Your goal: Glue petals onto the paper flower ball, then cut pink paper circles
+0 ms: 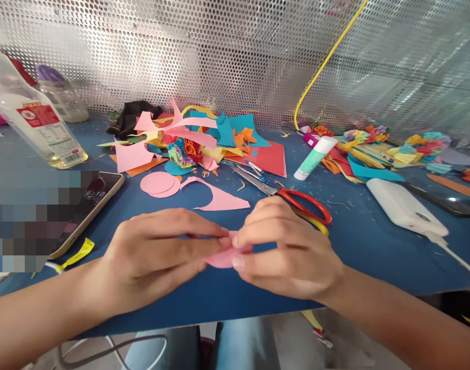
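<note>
Between my two hands, just above the blue table, is a piece of pink paper (pixel 221 259), curved or folded, its lower edge rounded. My left hand (pixel 157 257) pinches its left side. With fingertips and thumb, my right hand (pixel 284 246) grips the right side; the fingers hide part of the paper. Beyond my hands lie flat pink paper circles (pixel 160 184), overlapping, and a pink offcut (pixel 223 198) with a round cut-out. Scissors with red handles (pixel 304 203) rest just behind my right hand, blades pointing up and left.
Coloured paper scraps (pixel 142 154) and a ruffled paper flower (pixel 184 152) pile up at the back. A glue stick (pixel 315 158) stands tilted. At right are a white power bank (pixel 406 208) and a dark phone (pixel 443 199); at left, a bottle (pixel 38 113) and another phone (pixel 90 205).
</note>
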Demonstrator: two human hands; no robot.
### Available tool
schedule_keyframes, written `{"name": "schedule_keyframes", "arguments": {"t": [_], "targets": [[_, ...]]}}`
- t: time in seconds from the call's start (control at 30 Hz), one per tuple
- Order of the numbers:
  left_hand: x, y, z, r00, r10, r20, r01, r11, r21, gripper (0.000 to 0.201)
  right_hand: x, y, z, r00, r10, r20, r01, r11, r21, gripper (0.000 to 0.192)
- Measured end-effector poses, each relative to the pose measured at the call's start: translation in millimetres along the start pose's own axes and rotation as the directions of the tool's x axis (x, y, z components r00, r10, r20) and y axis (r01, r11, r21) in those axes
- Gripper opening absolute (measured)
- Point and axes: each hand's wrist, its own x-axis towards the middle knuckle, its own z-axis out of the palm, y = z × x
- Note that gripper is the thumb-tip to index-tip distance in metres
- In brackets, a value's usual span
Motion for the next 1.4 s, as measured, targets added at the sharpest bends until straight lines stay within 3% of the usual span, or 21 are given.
{"name": "schedule_keyframes", "arguments": {"t": [0.1, 0.2, 0.3, 0.4, 0.53, 0.67, 0.77, 0.9, 1.0, 1.13, 1.2, 1.27, 1.4], "targets": [[4.8, -8.7, 2.0, 1.0, -0.003, -0.017, 0.003, 1.0, -0.028, 0.031, 0.5, 0.0, 6.2, 0.988, 0.151, -0.04, -0.147, 0.986, 0.084, 0.015], [8.5, -13.0, 4.3, 0.984, -0.173, -0.047, 0.171, 0.985, -0.031, 0.018, 0.4, 1.7, 10.9, 0.951, 0.305, -0.057, -0.289, 0.938, 0.192, 0.016], [12.1, -13.6, 4.7, 0.938, -0.342, -0.05, 0.335, 0.936, -0.11, 0.011, -0.9, 6.6, 12.5, 0.895, 0.445, -0.013, -0.427, 0.865, 0.264, 0.009], [14.1, -14.3, 4.0, 0.913, -0.406, -0.048, 0.393, 0.904, -0.166, 0.012, -2.8, 13.0, 12.4, 0.848, 0.529, 0.041, -0.52, 0.814, 0.258, 0.006], [12.1, -16.1, 5.0, 0.935, -0.345, -0.083, 0.336, 0.935, -0.112, 0.016, -4.4, 18.2, 13.1, 0.793, 0.592, 0.144, -0.609, 0.762, 0.221, 0.003], [9.3, -15.3, 8.0, 0.99, -0.131, -0.055, 0.127, 0.989, -0.075, 0.015, -4.3, 18.6, 15.8, 0.738, 0.635, 0.229, -0.675, 0.694, 0.25, 0.01], [8.9, -14.2, 8.6, 0.999, -0.016, -0.039, 0.015, 0.999, -0.028, 0.017, -3.2, 17.3, 16.4, 0.725, 0.617, 0.306, -0.687, 0.678, 0.26, 0.009], [10.4, -15.3, 6.3, 0.996, -0.063, -0.058, 0.068, 0.993, 0.094, 0.013, -1.8, 14.8, 13.7, 0.706, 0.597, 0.38, -0.702, 0.661, 0.266, 0.013], [11.6, -17.4, 4.4, 0.991, -0.113, -0.075, 0.12, 0.987, 0.104, 0.011, -2.9, 14.8, 11.9, 0.695, 0.615, 0.372, -0.718, 0.618, 0.321, 0.016], [11.6, -18.6, 4.2, 0.999, 0.042, 0.006, -0.042, 0.994, 0.1, 0.013, -5.8, 17.4, 12.6, 0.704, 0.636, 0.316, -0.709, 0.605, 0.362, 0.007], [11.3, -18.4, 4.9, 0.989, 0.115, 0.089, -0.116, 0.993, 0.011, 0.016, -6.5, 19.0, 13.3, 0.683, 0.633, 0.364, -0.728, 0.548, 0.413, 0.009], [11.0, -17.7, 5.3, 0.981, 0.135, 0.139, -0.125, 0.989, -0.073, 0.019, -6.7, 21.0, 13.5, 0.651, 0.614, 0.446, -0.751, 0.433, 0.499, 0.01], [11.1, -14.5, 4.4, 0.989, 0.091, 0.116, -0.082, 0.993, -0.08, 0.02, -7.0, 26.7, 12.2, 0.61, 0.569, 0.551, -0.754, 0.202, 0.626, 0.007]]}}
